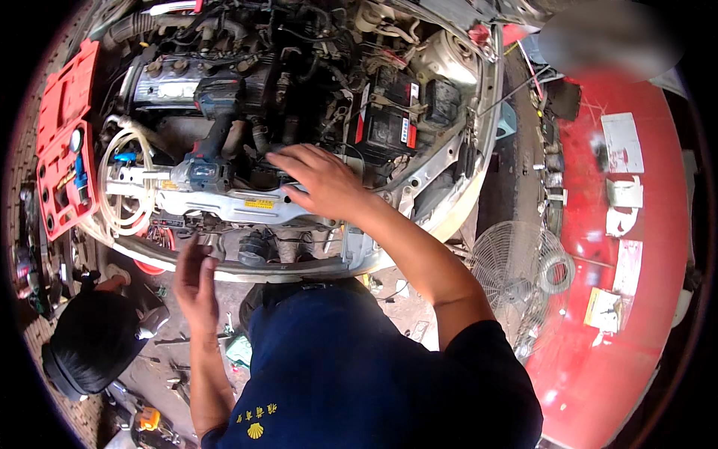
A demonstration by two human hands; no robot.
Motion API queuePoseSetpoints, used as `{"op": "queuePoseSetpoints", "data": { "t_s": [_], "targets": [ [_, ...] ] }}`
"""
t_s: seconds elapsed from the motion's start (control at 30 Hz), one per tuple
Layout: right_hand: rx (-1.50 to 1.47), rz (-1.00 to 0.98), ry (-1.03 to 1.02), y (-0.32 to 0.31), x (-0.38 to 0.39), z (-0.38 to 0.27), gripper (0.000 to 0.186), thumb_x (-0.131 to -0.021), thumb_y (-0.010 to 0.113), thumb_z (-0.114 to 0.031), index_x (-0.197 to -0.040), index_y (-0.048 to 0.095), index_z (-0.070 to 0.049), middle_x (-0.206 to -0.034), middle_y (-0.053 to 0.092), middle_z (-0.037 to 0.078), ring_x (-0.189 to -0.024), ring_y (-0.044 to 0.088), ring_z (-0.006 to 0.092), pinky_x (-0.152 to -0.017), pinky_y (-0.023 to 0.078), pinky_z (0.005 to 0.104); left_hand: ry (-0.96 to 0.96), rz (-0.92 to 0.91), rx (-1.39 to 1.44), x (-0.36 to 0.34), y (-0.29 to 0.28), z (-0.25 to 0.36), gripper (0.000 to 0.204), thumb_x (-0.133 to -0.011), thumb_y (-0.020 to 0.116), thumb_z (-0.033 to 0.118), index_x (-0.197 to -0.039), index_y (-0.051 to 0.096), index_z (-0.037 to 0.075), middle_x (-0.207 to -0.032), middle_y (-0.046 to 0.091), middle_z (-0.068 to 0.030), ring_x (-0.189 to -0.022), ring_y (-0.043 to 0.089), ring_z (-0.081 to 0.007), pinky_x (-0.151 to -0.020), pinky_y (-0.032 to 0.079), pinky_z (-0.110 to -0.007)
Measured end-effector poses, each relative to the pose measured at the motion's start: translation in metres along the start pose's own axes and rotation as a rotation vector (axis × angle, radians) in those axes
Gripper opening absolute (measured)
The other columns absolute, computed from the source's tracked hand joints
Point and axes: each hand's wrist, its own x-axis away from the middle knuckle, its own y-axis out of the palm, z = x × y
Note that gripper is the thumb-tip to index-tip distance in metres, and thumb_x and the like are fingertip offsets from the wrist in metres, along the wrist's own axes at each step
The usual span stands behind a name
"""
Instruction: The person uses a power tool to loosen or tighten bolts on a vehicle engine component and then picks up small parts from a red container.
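My right hand (318, 176) reaches over the front of an open engine bay, fingers stretched toward the left and apart, with nothing seen in it. Below its thumb runs the silver front crossmember (250, 206), which has a yellow label; whether they touch I cannot tell. To the left of that hand, a dark cordless power tool (213, 142) lies across the engine's front, battery end toward me. My left hand (198, 280) hangs in front of the bumper edge, fingers pointing up and thumb apart, holding nothing. Behind the tool is the metal engine cover (168, 90).
A coiled clear hose (131, 179) and an open red tool case (71, 142) with a gauge rest at the left. The battery (385, 120) sits right of the engine. A wire-caged fan (516, 280) stands beside a red car panel (576, 359). Another person (97, 340) crouches lower left.
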Motion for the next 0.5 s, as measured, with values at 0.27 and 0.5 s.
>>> {"op": "queuePoseSetpoints", "data": {
  "t_s": [0.27,0.5],
  "targets": [
    [-0.07,0.055,0.028,0.025,0.007,-0.005,0.055,-0.094,0.071,-0.024,-0.145,0.057,-0.012,-0.137,0.06,0.015,-0.126,0.058,0.0353,-0.108,0.048,0.0452,0.026,0.11,-0.01,-0.013,-0.026,-0.006,0.037,-0.104,0.062,0.01,-0.136,0.061,-0.006,-0.116,0.07,-0.0116,-0.096,0.065,-0.0137,-0.089,0.052,-0.028],
    [0.007,0.209,0.364,0.008,0.07,0.041,0.04,-0.092,0.072,-0.015,-0.131,0.066,-0.006,-0.127,0.067,0.017,-0.117,0.065,0.037,-0.1,0.052,0.0421,-0.026,-0.101,-0.008,-0.015,-0.009,-0.009,0.03,-0.1,0.069,0.012,-0.123,0.067,-0.006,-0.103,0.072,-0.0085,-0.097,0.066,-0.0155,-0.092,0.05,-0.029]
  ]
}}
